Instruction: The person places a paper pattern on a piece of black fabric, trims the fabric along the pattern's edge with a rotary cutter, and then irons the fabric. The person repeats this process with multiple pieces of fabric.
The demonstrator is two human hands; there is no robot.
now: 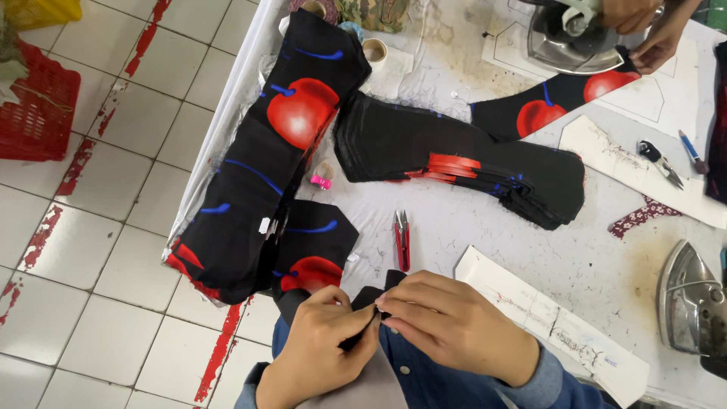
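At the counter's [454,235] near edge, the person's two hands met over a small black fabric piece [382,291]. Left hand [322,344] and right hand [447,322] were pressed together, fingertips pinched shut on the piece, which stuck up between them just above the person's blue shirt [424,379]. Left thumb and fingers clamped one end, right fingers clamped the other; hands touching.

Just beyond the hands, red snips [402,238] lay on the white counter cover, blades pointing away. Left of the snips, a stack of black cloth printed with red cherries [265,174] ran along the counter's left edge, partly hanging over it. A second pile of cut black pieces [462,163] lay across the middle, red edges showing in the layers. A small pink clip [322,180] sat between the two piles. Right of the hands, a white paper pattern [553,322] lay slanted, near the right wrist. Another pattern [628,163] lay farther back with a small tool [660,160] and a blue pen [691,150] on it. An iron [691,303] stood at the right edge, well apart from the hands.

Far side: a co-worker's hand [657,38] held down a cherry-print strip [560,102] beside a second iron [568,34]. Two tape rolls [373,51] sat near the top. Floor at left was white tile [113,227] with red paint marks; a red crate [38,106] stood on it.
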